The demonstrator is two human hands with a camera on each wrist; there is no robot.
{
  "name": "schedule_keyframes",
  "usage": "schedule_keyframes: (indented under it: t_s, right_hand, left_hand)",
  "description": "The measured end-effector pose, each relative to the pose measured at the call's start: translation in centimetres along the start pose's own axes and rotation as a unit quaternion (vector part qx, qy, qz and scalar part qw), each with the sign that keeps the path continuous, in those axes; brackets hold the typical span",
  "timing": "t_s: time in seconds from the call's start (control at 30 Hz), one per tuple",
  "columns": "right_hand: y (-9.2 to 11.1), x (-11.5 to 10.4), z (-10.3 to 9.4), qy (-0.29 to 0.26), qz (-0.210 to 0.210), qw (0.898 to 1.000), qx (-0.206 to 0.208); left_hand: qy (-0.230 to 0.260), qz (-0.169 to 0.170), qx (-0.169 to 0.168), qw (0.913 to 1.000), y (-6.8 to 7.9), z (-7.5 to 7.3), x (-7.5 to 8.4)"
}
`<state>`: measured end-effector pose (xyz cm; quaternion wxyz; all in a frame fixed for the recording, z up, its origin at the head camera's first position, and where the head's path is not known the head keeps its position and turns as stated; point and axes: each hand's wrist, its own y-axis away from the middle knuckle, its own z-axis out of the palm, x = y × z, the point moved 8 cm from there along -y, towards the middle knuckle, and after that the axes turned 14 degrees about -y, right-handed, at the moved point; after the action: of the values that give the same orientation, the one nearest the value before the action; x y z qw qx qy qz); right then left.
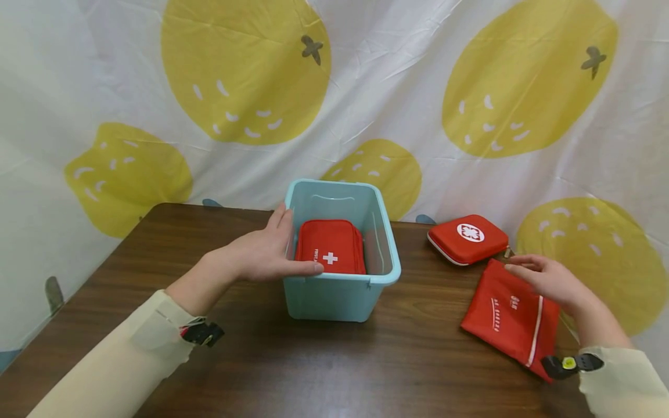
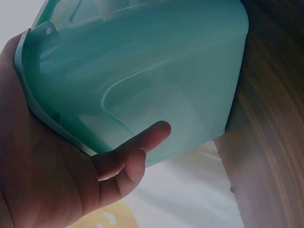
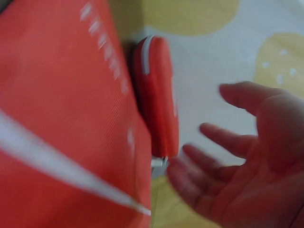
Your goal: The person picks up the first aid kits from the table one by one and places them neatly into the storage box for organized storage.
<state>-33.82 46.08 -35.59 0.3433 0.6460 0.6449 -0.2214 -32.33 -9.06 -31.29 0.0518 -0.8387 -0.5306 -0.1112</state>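
My left hand (image 1: 258, 252) rests on the near left corner of a light blue plastic bin (image 1: 334, 299), its thumb stretched along the front rim. In the left wrist view, fingers (image 2: 135, 147) lie against the bin's outer wall. A red first aid pouch (image 1: 331, 241) with a white cross sits inside the bin. My right hand (image 1: 556, 281) is over the upper right part of a flat red zippered pouch (image 1: 509, 316), fingers spread and loosely bent, holding nothing. Just beyond lies a red hard case (image 1: 465, 238) with a white round emblem.
Everything stands on a dark brown wooden table (image 1: 235, 360). A white curtain (image 1: 387, 87) printed with yellow lemons hangs right behind its far edge. The hard case lies close to that curtain, against the flat pouch's top corner.
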Motion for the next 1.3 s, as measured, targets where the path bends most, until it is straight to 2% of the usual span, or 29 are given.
schedule_keyframes:
  t_s: [0.1, 0.2, 0.37, 0.73, 0.93, 1.3]
  right_hand:
    - [-0.1, 1.4, 0.7, 0.061, 0.036, 0.997, -0.032]
    - [-0.3, 2.5, 1.7, 0.087, 0.056, 0.993, -0.061]
    - [-0.5, 2.8, 2.8, 0.106, 0.054, 0.990, -0.079]
    - [-0.2, 0.2, 5.3, 0.126, 0.028, 0.983, -0.127]
    - [0.3, -1.5, 7.1, 0.134, 0.029, 0.979, -0.150]
    - [0.6, -4.4, 10.4, 0.129, 0.019, 0.977, -0.170]
  left_hand:
    - [-0.002, 0.000, 0.000, 1.0000, 0.0, 0.0, 0.0]
    - [-0.004, -0.002, -0.001, 1.0000, 0.0, 0.0, -0.1]
    - [-0.004, 0.000, -0.002, 1.0000, 0.0, 0.1, 0.0]
    - [-0.010, -0.007, -0.005, 0.9999, -0.1, 0.0, -0.2]
    - [-0.007, -0.005, -0.009, 0.9999, -0.2, 0.1, -0.3]
    - [-0.012, -0.003, -0.013, 0.9998, -0.1, 0.1, -0.3]
